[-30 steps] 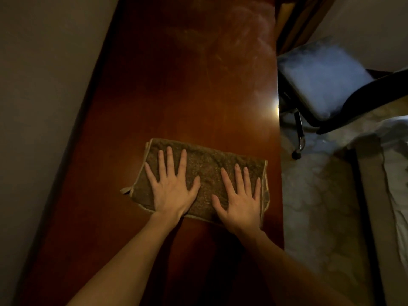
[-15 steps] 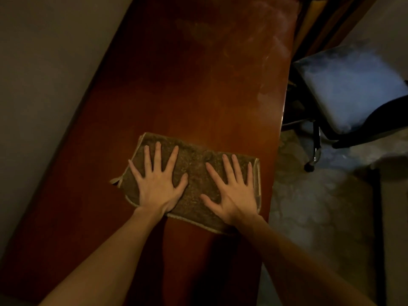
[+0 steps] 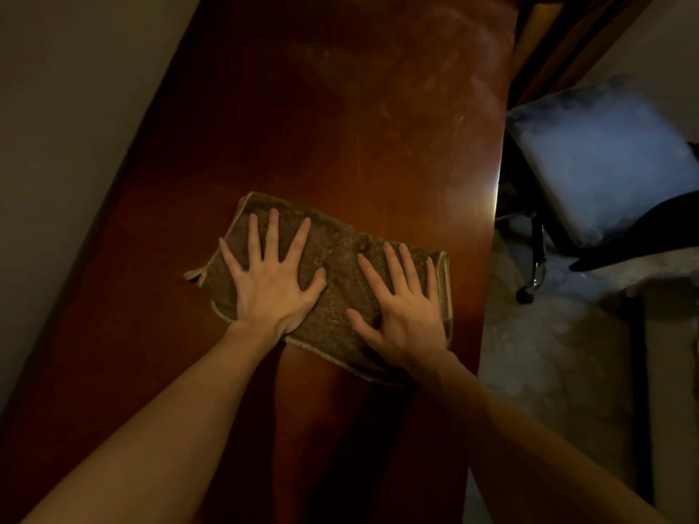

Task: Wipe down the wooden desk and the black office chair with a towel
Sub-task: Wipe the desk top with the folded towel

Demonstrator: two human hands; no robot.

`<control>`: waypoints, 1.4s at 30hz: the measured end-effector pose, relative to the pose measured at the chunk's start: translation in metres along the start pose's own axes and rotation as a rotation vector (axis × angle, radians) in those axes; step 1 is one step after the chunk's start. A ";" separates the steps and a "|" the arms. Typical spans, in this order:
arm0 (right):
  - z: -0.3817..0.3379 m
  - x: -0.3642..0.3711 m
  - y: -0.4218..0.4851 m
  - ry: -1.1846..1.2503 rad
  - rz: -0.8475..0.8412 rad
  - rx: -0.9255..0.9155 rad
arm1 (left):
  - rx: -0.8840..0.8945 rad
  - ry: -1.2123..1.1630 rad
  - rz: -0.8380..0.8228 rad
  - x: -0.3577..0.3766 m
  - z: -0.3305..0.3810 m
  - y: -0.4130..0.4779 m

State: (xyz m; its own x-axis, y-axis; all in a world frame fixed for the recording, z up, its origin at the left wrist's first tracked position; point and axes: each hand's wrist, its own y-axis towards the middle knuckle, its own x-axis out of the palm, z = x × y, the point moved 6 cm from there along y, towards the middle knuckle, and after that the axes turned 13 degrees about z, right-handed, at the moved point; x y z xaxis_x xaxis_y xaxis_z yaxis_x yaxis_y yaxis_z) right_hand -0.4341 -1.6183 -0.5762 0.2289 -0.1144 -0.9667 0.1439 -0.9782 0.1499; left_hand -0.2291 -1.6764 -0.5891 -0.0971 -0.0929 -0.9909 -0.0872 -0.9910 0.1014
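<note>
- Head view: a person bends over a long reddish wooden surface (image 3: 340,138), with both bare forearms reaching in from the bottom of the frame.
- The towel (image 3: 340,262), a brown folded rectangle with a pale hem, lies flat on the near middle of the surface. Its right end is close to the surface's right edge.
- The left hand (image 3: 270,285) lies palm down on the towel's left half, fingers straight and spread, pressing rather than gripping.
- The right hand (image 3: 404,315) lies the same way on the right half, flat and unclenched, its little finger beside the hem.
- Pale dusty smears (image 3: 435,88) mark the far stretch of the surface, so that part probably awaits wiping.
- The black office chair (image 3: 597,156) stands on the pale floor (image 3: 548,364) off the right edge, apart from the towel. Its seat looks pale in the light, and it seems to be the later half of the job.
- A plain wall (image 3: 75,107) runs along the surface's left side.
- The towel looks soft, light and limp. It should slide readily over polished wood but bunch if shoved from one edge, so two flat palms suit it here. For the chair, gathering its middle in one hand would likely serve better.
</note>
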 end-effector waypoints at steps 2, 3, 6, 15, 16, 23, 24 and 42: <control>0.004 0.001 0.013 0.008 0.020 0.005 | 0.003 0.004 0.003 0.002 0.001 0.015; 0.006 0.002 0.019 0.009 0.033 0.006 | 0.001 0.004 0.005 0.003 0.002 0.023; 0.014 0.004 0.038 0.005 0.063 0.016 | -0.010 0.012 0.019 0.005 0.007 0.046; 0.038 0.015 0.106 -0.023 0.050 0.014 | -0.106 0.001 0.020 0.013 0.020 0.112; 0.041 0.016 0.113 -0.026 0.051 0.020 | -0.113 0.001 0.018 0.013 0.022 0.119; 0.057 0.022 0.161 -0.024 0.071 0.018 | -0.156 0.008 0.016 0.017 0.035 0.165; 0.060 0.023 0.169 -0.025 0.073 0.016 | -0.162 0.006 0.015 0.018 0.037 0.172; 0.097 0.033 0.266 -0.047 0.049 0.028 | -0.207 -0.002 0.064 0.031 0.052 0.264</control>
State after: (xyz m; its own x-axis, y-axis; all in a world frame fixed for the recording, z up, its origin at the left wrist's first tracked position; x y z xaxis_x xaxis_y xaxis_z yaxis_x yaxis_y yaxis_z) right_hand -0.4818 -1.8996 -0.5884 0.1895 -0.1697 -0.9671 0.1068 -0.9755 0.1922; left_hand -0.3070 -1.9363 -0.5882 -0.0982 -0.1558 -0.9829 0.1243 -0.9819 0.1432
